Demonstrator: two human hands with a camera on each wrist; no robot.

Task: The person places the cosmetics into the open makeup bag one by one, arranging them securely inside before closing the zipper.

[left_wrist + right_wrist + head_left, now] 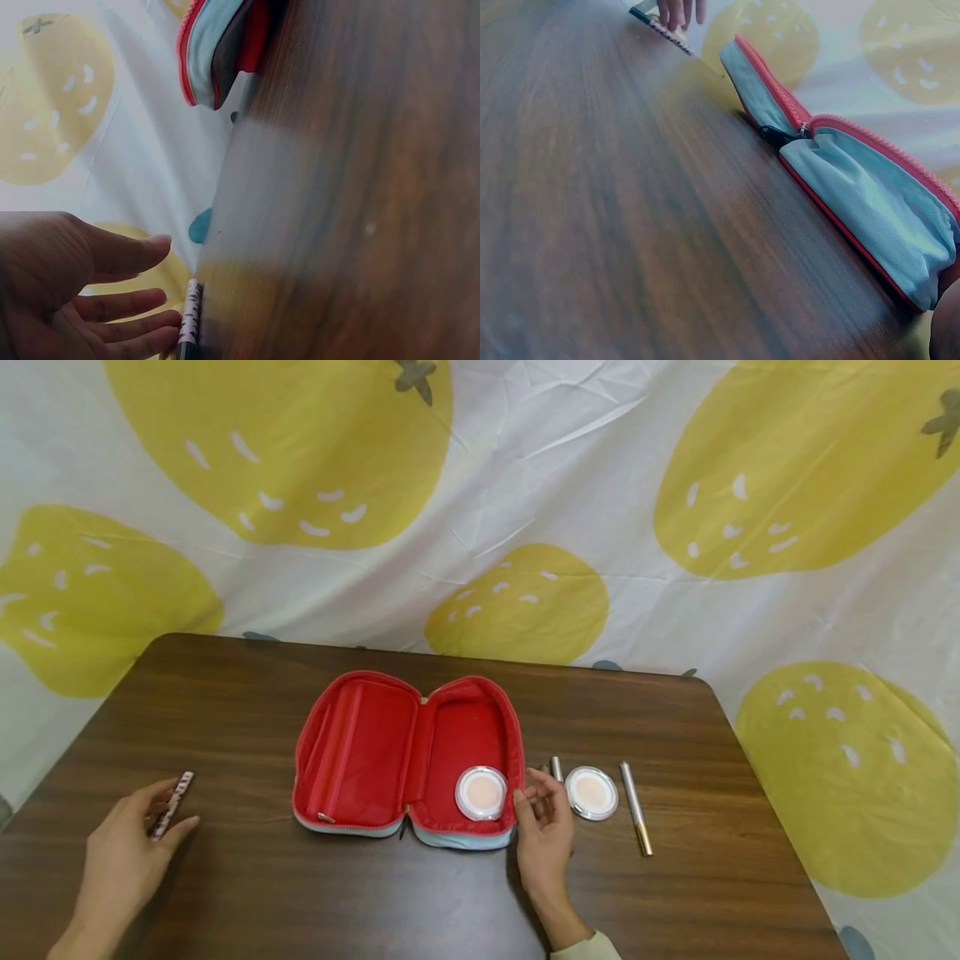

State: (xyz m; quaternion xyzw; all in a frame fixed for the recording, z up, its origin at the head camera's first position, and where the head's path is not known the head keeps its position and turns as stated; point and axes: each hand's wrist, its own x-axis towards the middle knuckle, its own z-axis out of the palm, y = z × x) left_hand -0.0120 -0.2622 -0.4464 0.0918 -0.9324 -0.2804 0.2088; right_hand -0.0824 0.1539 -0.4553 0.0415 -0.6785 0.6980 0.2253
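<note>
1. Two bare hands work apart. The left hand (131, 839) is spread wide around the spotted stick (171, 810), thumb on one side and fingers on the other, with a gap by the thumb. The stick lies on the table (337, 893) at the left, perhaps set there to keep its length free for the fingers.
2. The right hand (543, 835) stands at the outer right edge of the red-lined case (378, 743), thumb against the rim, fingers bent. Whether it pinches the wall I cannot tell; I judge the contact steadies the case.
3. The case lies unfolded, both halves facing up, which probably leaves its inside within easy reach. A compact (481, 793) sits in the right half, near the front.
4. Just right of the right hand is a second compact (592, 793), then a silver-and-gold pen (636, 807); a silver stick (557, 769) is partly hidden behind the fingers. Their separate spots likely keep each one easy to pick out.
5. Only the head view shows the compacts. The left wrist view shows the spotted stick's dark end and the thumb clear of it. The right wrist view gives the case's pale blue outside and a black pull (776, 137) where the halves meet.
</note>
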